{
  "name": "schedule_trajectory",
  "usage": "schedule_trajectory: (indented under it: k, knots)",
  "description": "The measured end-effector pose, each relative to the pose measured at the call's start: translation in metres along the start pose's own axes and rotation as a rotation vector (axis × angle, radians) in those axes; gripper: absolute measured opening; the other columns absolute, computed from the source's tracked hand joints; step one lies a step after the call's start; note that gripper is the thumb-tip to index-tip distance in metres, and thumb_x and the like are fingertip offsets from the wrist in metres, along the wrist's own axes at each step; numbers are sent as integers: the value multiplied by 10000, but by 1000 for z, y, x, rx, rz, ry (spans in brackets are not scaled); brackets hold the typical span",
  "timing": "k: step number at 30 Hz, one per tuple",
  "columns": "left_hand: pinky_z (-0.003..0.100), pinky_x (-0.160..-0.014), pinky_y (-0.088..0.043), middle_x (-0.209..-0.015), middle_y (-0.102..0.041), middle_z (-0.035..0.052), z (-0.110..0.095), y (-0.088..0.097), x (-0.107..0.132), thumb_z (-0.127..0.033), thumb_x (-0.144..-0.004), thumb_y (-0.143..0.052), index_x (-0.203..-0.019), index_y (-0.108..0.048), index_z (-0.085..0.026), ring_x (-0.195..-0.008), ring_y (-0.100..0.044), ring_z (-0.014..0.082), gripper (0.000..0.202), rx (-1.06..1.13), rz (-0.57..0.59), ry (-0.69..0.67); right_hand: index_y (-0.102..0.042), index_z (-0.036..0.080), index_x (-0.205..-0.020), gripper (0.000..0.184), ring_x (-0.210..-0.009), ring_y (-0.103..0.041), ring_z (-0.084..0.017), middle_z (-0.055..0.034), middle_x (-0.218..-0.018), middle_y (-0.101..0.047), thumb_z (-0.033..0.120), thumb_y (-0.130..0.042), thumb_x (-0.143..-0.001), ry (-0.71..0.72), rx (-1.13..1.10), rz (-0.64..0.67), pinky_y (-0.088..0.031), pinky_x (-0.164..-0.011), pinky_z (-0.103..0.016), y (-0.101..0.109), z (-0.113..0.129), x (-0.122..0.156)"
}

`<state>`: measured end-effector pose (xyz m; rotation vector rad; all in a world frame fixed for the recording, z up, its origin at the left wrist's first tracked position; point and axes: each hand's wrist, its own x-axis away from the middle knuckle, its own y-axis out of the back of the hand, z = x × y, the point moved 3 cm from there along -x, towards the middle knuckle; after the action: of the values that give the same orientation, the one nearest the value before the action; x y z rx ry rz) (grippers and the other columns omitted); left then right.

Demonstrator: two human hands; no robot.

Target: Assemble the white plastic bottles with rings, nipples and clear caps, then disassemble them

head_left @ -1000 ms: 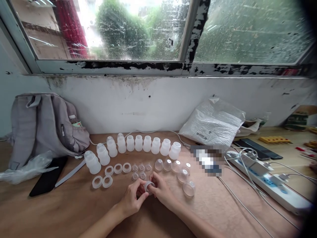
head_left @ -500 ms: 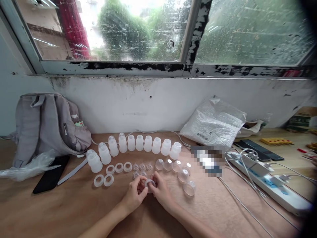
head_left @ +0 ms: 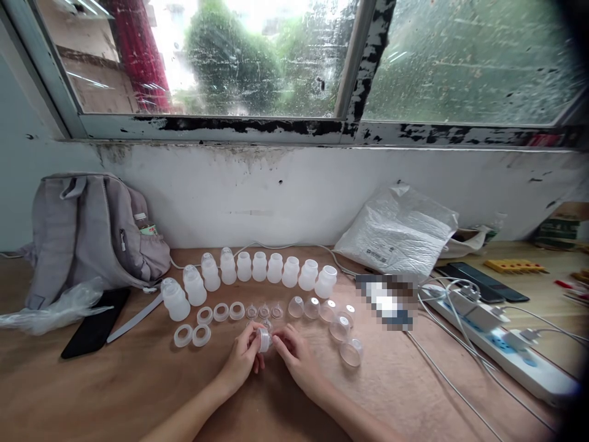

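Between the fingers of my left hand (head_left: pixel 243 353) is a ridged translucent bottle collar ring (head_left: pixel 264 339), turned on its side. My right hand (head_left: pixel 294 356) is closed in a pinch at the ring's right face; what its fingertips grip is too small to make out. Just beyond my hands lie several clear bottle nipples (head_left: pixel 277 310), partly hidden by my left hand. Loose collar rings (head_left: pixel 221 311) lie to the left. Clear dome caps (head_left: pixel 340 327) stand to the right. Behind them, frosted baby bottles (head_left: pixel 275 267) form an arc; the leftmost ones, such as the capped bottle (head_left: pixel 175 299), wear clear caps.
On the left are a grey backpack (head_left: pixel 92 227), a clear plastic bag (head_left: pixel 59 310), a black phone-like slab (head_left: pixel 94 331) and a pale strip (head_left: pixel 135 319). A silvery mailer bag (head_left: pixel 400 230), a white power strip (head_left: pixel 510 344) and loose cables are on the right.
The collar ring has turned from facing up to lying on its side in my left hand. My right fingers have shifted to its right face.
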<state>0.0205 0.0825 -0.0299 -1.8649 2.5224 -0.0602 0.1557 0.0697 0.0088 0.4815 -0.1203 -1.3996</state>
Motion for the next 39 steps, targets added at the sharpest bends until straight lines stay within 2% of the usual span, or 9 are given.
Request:
schedule_trajectory:
  k: [6,12,17,21,23,27,30,34,39]
  knots:
    - [133,-320,-263,-630,-495,-45,-12,-1,7,-467,-820,-393,-954,-432,-182,-355,-404,31,317,-69,73,-51,-445,198,-664,271,-480,-408,-101,31,-567,-472,406,-421,-836,-26,-105,85,-326,-453,-216,-6,-9,1]
    - [142,-338,-275,-515,-408,-80,-10,1,5,-454,-836,-359,-858,-440,-176,-345,-356,39,290,-114,36,-48,-422,199,-643,300,-461,-385,-98,48,-490,-421,405,-379,-856,-41,-124,172,-294,-446,-213,-6,-7,2]
    - [149,-336,-280,-539,-444,-68,-10,0,7,-463,-830,-356,-874,-440,-175,-344,-372,47,304,-157,30,-46,-428,198,-649,301,-456,-372,-99,53,-477,-407,422,-389,-848,-53,-151,159,-282,-447,-218,-5,-6,4]
    - [169,-368,-320,-607,-556,-21,-28,7,8,-457,-832,-353,-1001,-446,-170,-363,-430,69,346,-307,88,-93,-389,205,-630,319,-435,-343,-95,63,-464,-370,440,-382,-845,-77,-236,83,-276,-440,-220,-2,-11,2]
    - [190,-413,-358,-660,-602,0,-47,16,0,-441,-848,-319,-1105,-416,-186,-388,-476,87,375,-421,33,-143,-364,211,-627,330,-411,-318,-89,68,-471,-348,453,-356,-851,-112,-301,8,-257,-421,-220,1,-15,0]
    - [241,-590,-412,-692,-628,4,-88,41,-38,-391,-812,-429,-1186,-396,-224,-585,-587,157,412,-863,-264,-266,-345,219,-632,344,-377,-305,-82,67,-496,-343,497,-352,-834,-162,-368,-51,-233,-388,-217,4,-19,-4]
    - [270,-614,-404,-686,-631,47,-102,52,-76,-324,-826,-410,-1239,-356,-182,-661,-607,206,440,-1250,-356,-171,-340,221,-632,348,-371,-307,-79,65,-511,-343,514,-372,-817,-169,-377,-51,-241,-378,-214,4,-19,-5]
    - [276,-590,-403,-715,-623,79,-104,56,-107,-284,-825,-420,-1094,-485,-170,-675,-601,220,300,-1305,-391,-156,-345,219,-650,323,-382,-295,-71,69,-527,-335,489,-395,-819,-154,-421,-43,-234,-378,-206,3,-20,-4]
    - [267,-634,-421,-861,-572,63,-112,53,-90,-283,-850,-375,-940,-531,-201,-748,-577,186,198,-1304,-439,-248,-360,210,-673,325,-382,-303,-63,75,-534,-345,501,-428,-799,-153,-465,-48,-221,-372,-202,3,-21,-4]
